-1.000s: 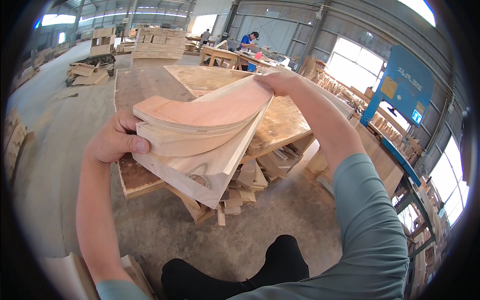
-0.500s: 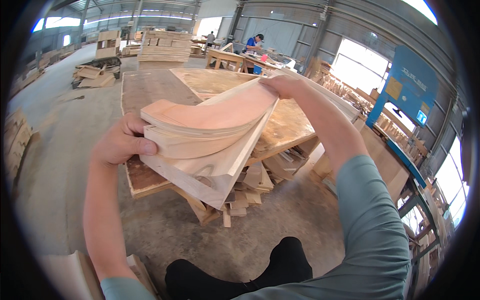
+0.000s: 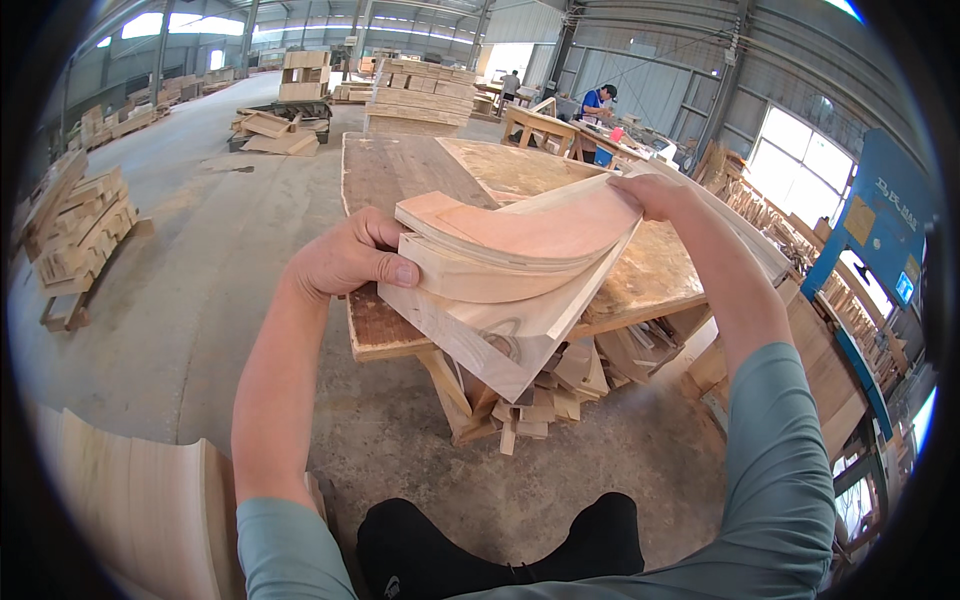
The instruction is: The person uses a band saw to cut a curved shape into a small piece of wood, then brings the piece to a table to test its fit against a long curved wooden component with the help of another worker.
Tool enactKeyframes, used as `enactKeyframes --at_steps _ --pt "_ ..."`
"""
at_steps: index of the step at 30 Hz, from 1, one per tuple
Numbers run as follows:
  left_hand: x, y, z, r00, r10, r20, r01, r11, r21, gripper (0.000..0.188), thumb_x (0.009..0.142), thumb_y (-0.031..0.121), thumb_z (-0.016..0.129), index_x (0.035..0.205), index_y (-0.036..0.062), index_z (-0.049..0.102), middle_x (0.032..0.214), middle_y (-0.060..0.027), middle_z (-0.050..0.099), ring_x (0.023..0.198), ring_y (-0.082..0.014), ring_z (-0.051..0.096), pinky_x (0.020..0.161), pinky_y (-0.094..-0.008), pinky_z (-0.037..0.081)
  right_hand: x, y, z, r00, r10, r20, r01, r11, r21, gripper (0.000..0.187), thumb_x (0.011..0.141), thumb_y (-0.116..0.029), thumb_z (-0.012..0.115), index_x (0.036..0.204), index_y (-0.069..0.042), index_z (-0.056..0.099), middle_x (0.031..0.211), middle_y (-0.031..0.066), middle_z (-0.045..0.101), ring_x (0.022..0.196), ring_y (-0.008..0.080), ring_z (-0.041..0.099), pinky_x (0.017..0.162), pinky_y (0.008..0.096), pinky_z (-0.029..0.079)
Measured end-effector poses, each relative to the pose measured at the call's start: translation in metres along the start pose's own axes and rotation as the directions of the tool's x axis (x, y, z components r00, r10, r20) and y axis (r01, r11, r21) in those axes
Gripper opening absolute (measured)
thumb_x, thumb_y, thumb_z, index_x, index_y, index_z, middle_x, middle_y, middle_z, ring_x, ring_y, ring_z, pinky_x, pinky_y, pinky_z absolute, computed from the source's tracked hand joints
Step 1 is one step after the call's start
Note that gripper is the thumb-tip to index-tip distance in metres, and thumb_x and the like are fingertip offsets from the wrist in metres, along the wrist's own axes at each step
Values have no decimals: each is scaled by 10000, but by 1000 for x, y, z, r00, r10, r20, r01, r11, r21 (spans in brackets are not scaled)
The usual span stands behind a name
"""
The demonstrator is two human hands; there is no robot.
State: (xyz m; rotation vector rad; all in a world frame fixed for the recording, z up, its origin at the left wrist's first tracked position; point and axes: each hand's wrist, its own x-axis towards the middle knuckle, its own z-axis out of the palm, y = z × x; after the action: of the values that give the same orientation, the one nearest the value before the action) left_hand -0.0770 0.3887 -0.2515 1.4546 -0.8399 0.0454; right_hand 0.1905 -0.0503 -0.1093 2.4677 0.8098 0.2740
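Observation:
A curved plywood piece with a pinkish face (image 3: 520, 235) lies on top of a thicker pale curved wood block (image 3: 470, 280). Under both is a flat pale board (image 3: 505, 345) with a dark knot, its near corner tilted down past the table edge. My left hand (image 3: 350, 258) is closed round the left ends of the stacked curved pieces, thumb on the near side. At the far right end my right hand (image 3: 652, 194) grips the plywood piece, its fingertips partly hidden behind the wood.
The stack is over a worn plywood-topped table (image 3: 400, 175), with wood offcuts (image 3: 560, 390) heaped below. Curved wooden panels (image 3: 130, 490) stand at my lower left. A blue machine (image 3: 885, 215) is on the right. Farther off are wood stacks (image 3: 420, 95) and a person (image 3: 597, 105) at a bench.
My view has turned left, so the surroundings appear farther right and more of the left-hand wood pile shows. Both hands keep hold of the same wood pieces.

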Motion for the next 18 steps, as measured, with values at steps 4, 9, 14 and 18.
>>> enactKeyframes --at_steps 4,9,14,18 --pt "3 2 5 1000 19 4 -19 1000 15 349 780 172 862 1053 -25 771 1025 -45 759 945 -105 646 873 -275 510 2 4 2 999 9 41 -10 1000 18 1022 705 52 784 1566 -253 324 1380 145 589 1254 354 567 1070 436 471" --pt "11 -10 -4 998 53 36 -56 995 86 366 766 198 859 1041 -28 771 1103 -67 749 1013 -131 651 917 -294 500 -13 8 7 999 52 6 -52 994 93 992 757 23 764 1586 -233 284 1444 152 543 1264 380 552 1092 449 455" --pt "6 -6 0 998 62 -12 -61 996 68 398 745 226 864 1047 -16 773 1172 -93 734 1122 -177 649 992 -327 478 -67 -22 52 873 333 -355 -182 900 397 799 884 -36 684 1575 -151 302 1462 192 502 1211 372 593 995 452 510" --pt "1 0 5 997 74 -34 -70 992 102 394 720 230 884 1022 -3 783 1105 -88 754 1050 -166 667 947 -321 499 -78 -45 115 734 547 -402 -44 629 776 684 906 -113 696 1522 -112 399 1321 248 585 1108 363 636 958 443 521"
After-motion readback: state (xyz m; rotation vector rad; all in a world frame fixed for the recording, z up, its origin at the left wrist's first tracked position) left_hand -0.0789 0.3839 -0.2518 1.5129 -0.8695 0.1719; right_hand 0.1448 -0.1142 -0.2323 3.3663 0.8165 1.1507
